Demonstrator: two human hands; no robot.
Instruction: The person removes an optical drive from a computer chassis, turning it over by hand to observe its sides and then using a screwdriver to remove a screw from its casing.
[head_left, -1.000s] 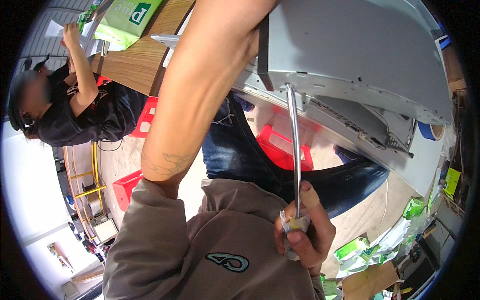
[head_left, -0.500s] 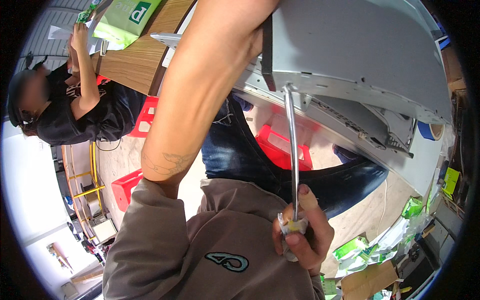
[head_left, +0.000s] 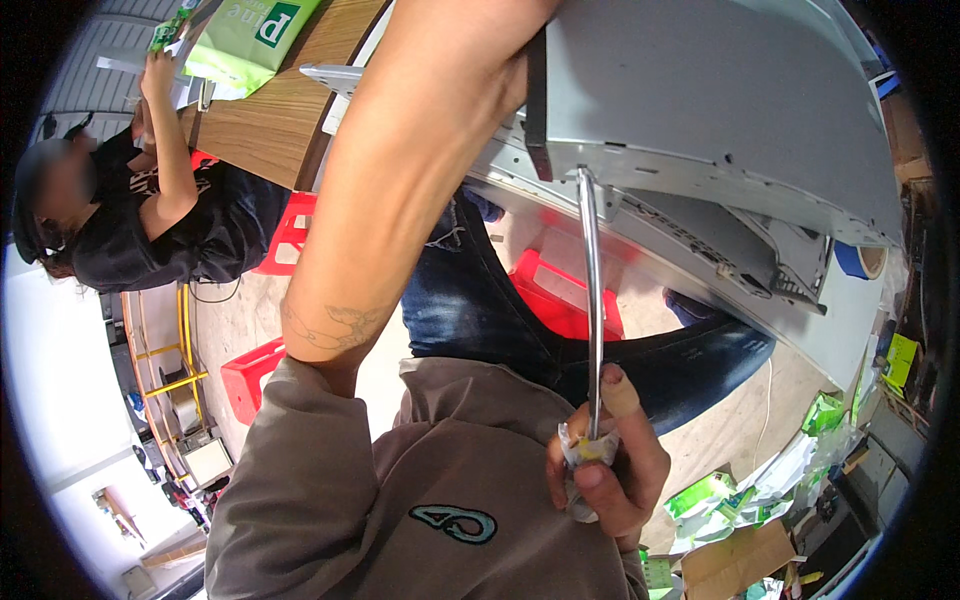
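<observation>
My right hand (head_left: 625,465) is closed around the handle of a long screwdriver (head_left: 592,300), with one finger lying along the shaft. The handle is wrapped in whitish, crumpled material. At its far end, the shaft's tip meets the flanged lower edge of a grey metal computer case (head_left: 700,90), close to the dark front panel (head_left: 537,100). My left forearm (head_left: 400,190) stretches up past the case's left side and leaves the top of the picture, so my left hand does not show.
The case rests on a pale table (head_left: 835,345), above a metal bracketed part (head_left: 730,250) and near a blue tape roll (head_left: 860,262). A wooden table (head_left: 250,140) bears a green bag (head_left: 245,50). Left, another person handles a green packet. Red stools (head_left: 565,295) and a cardboard piece (head_left: 740,565) are below.
The screwdriver's tip end has shifted slightly right along the case edge. My right hand keeps its grip, and my left forearm has hardly moved.
</observation>
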